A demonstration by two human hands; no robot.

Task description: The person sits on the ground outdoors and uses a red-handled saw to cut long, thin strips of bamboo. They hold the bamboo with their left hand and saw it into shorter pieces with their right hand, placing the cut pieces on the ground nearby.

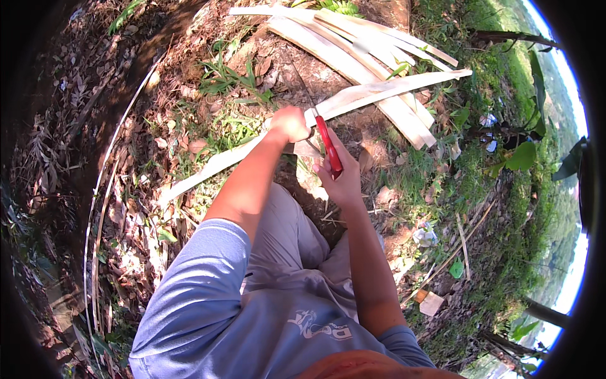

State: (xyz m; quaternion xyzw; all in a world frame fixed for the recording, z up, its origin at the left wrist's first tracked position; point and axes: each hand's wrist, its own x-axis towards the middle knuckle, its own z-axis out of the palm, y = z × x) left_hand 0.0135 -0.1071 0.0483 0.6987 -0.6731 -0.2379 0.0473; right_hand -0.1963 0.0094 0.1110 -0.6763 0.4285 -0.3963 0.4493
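Note:
A long pale strip of split wood or bamboo lies slantwise in front of me, from near left to far right. My left hand is closed around its middle. In my right hand is the red handle of a tool with a long narrow blade; whether it is a knife or a saw I cannot tell. The blade crosses the strip just right of my left hand, its tip reaching past the far edge. My right fingers are wrapped round the handle, thumb on its near end.
Several more pale strips lie in a loose pile beyond, under the right end of the held one. Thin curved canes are on the leaf-covered ground at left. A small wooden block and crumpled white litter lie at right.

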